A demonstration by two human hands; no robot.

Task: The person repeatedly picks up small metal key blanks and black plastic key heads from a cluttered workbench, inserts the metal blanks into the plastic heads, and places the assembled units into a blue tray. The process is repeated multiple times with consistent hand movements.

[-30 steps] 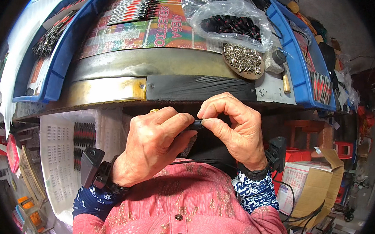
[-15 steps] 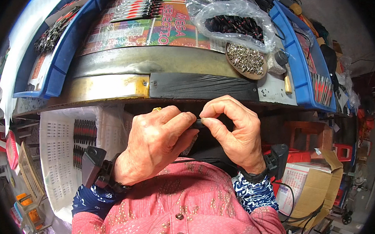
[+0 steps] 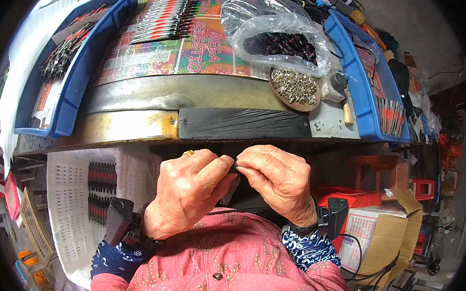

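Note:
My left hand point(image 3: 185, 188) is closed, back upward, thumb and fingers pinching a small black piece point(image 3: 235, 166) that is mostly hidden. From the other side, my right hand point(image 3: 278, 180) has its thumb and fingertips pressed together at the same piece. The fingertips of both hands nearly meet in front of the table's near edge. Beyond them on the table, a clear plastic bag point(image 3: 251, 8) holds many black pen parts point(image 3: 285, 46). Beside it sits a round dish point(image 3: 274, 89) of small silvery metal parts point(image 3: 296, 85).
Red-and-black pens point(image 3: 164, 19) lie in a row on printed sheeting. Blue trays point(image 3: 73, 99) with pens flank the table; the right blue tray point(image 3: 367, 121) is partly hidden. Below left stands a white crate point(image 3: 69, 209) of pens. An open cardboard box point(image 3: 390, 232) is low right.
My right hand's fingers have drawn in from a rounded curl to a tight pinch at the black piece. Both hands sit lower in the picture, and the whole view has shifted slightly.

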